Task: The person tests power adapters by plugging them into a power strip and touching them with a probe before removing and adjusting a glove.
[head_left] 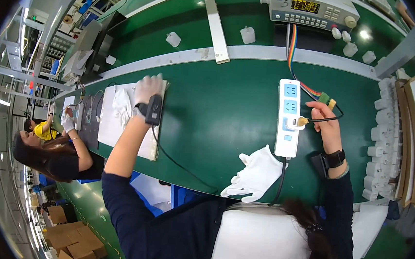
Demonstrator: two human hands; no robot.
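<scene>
Fingers of the right hand [326, 123] pinch a plug [301, 121] at the power strip [288, 117]; gloved left hand [148, 89] lies flat, grip released, covering a white sheet [115, 127].

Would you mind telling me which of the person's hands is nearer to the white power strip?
The right hand: it sits just beside the power strip, fingers at a small plug there. The gloved left hand rests far off on a white sheet.

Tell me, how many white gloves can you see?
2: one white glove lies loose on the green table by the power strip, and one gloved left hand rests on a white sheet. More may be hidden.
</scene>
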